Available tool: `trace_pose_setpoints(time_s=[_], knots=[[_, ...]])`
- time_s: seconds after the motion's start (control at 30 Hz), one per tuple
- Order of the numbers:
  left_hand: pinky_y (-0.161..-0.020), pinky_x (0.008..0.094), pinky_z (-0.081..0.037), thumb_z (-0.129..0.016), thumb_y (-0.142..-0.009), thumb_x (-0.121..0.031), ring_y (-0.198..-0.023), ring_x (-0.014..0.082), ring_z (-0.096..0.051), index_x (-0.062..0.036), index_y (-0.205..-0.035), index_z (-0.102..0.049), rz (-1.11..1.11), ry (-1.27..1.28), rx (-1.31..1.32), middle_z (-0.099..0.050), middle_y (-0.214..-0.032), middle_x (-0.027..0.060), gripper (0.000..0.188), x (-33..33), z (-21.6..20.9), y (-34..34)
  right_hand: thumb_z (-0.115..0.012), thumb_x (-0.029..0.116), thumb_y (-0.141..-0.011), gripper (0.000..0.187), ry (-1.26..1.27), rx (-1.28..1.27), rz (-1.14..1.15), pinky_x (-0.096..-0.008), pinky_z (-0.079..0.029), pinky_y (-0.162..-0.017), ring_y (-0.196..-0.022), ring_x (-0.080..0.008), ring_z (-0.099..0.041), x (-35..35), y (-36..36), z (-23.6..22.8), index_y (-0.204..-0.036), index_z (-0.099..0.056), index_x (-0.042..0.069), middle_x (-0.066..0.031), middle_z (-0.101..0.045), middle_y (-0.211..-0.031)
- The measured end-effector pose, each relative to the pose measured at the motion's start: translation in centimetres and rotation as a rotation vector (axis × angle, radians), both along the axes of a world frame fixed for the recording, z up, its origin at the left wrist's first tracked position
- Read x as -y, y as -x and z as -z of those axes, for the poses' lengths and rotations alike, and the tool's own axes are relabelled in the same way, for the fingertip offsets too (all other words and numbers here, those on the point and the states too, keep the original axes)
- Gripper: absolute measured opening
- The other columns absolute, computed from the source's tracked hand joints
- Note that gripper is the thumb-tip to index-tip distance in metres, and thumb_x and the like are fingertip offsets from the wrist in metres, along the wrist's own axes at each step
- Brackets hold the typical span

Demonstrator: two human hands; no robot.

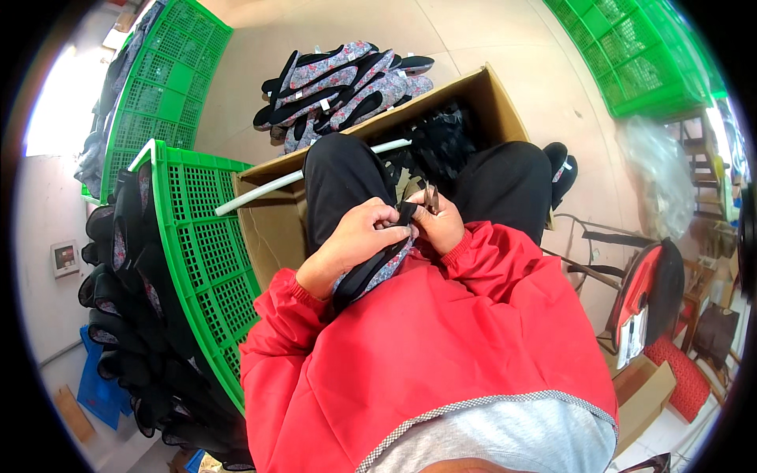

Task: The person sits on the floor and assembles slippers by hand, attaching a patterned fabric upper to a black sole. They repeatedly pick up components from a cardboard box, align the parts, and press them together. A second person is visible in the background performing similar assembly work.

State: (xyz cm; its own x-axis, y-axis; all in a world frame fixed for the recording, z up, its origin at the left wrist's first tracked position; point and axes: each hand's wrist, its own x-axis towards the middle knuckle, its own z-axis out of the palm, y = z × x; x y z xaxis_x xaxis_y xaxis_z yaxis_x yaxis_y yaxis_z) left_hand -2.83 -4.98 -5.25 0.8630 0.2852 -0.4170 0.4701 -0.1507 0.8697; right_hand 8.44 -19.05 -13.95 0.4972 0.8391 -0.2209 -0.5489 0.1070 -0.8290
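My left hand (pixel 352 243) grips a floral-patterned cloth shoe with black trim (pixel 377 266) held in my lap. My right hand (pixel 440 225) pinches the shoe's black strap at its top and also holds a small metal snipping tool (pixel 430 196) that sticks up between the fingers. Both hands meet just above my black trousers (pixel 347 177), with red jacket sleeves (pixel 505 260) covering my arms.
An open cardboard box (pixel 276 225) with dark pieces inside stands in front of my knees, a white rod (pixel 260 189) across it. A pile of floral shoes (pixel 339 87) lies beyond. Green plastic crates (pixel 201 244) holding dark shoes stand at left; another green crate (pixel 639 55) at top right.
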Motion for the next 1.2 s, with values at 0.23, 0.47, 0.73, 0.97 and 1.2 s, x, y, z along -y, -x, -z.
trace_pose_setpoints(time_s=[0.23, 0.47, 0.73, 0.97, 1.2], knots=[[-0.059, 0.0262, -0.038, -0.071, -0.073, -0.008, -0.068, 0.0102, -0.048, -0.0022, -0.066, -0.056, 0.112, 0.239, -0.165, -0.049, -0.074, 0.001, 0.018, -2.5, -1.2, -2.4, -0.06, 0.018, -0.097, 0.017, 0.069, -0.069, -0.065, -0.0233, -0.046, -0.057, -0.06, -0.0101, -0.057, -0.3, -0.7, -1.4, -0.099, -0.061, 0.002, -0.0036, -0.062, -0.074], [-0.057, 0.0223, -0.035, -0.07, -0.081, -0.004, -0.064, 0.0053, -0.044, -0.0053, -0.072, -0.057, -0.203, 0.642, -0.196, -0.048, -0.069, -0.0061, 0.015, -1.7, 0.0, -1.1, -0.055, 0.014, -0.098, 0.022, 0.126, -0.064, -0.24, -0.0225, -0.047, -0.066, -0.072, -0.0102, -0.06, 1.1, -3.3, -1.5, -0.114, -0.06, 0.0, -0.0046, -0.064, -0.087], [-0.072, 0.0232, -0.043, -0.067, -0.08, 0.001, -0.08, 0.009, -0.055, 0.005, -0.084, -0.066, -0.097, 0.334, -0.023, -0.057, -0.09, 0.0008, 0.006, -1.3, 3.1, 0.1, -0.066, 0.007, -0.086, 0.019, 0.145, 0.35, -0.26, -0.0235, -0.046, -0.073, -0.079, -0.0079, -0.056, 0.1, -2.2, -1.3, -0.105, -0.062, 0.003, -0.0008, -0.062, -0.087], [-0.07, 0.0214, -0.046, -0.067, -0.082, 0.003, -0.076, 0.0085, -0.057, 0.0042, -0.086, -0.067, -0.327, 0.605, 0.024, -0.06, -0.087, -0.0003, 0.005, -0.2, 1.6, -0.9, -0.047, 0.005, -0.088, 0.051, 0.307, -0.302, 0.728, -0.0237, -0.025, -0.033, -0.036, -0.01, -0.032, 6.8, -10.5, -3.4, -0.136, -0.038, 0.018, -0.0111, -0.059, -0.077], [-0.069, 0.0219, -0.048, -0.067, -0.085, 0.0, -0.075, 0.0078, -0.06, 0.0025, -0.095, -0.07, -0.291, 0.524, 0.032, -0.068, -0.086, 0.0026, 0.011, -1.2, 1.7, -1.1, -0.044, 0.023, -0.099, 0.013, 0.361, -0.365, 0.919, -0.0238, -0.029, -0.035, -0.047, -0.0102, -0.04, 15.9, -17.6, 1.7, -0.101, -0.045, 0.01, -0.0094, -0.063, -0.083]])
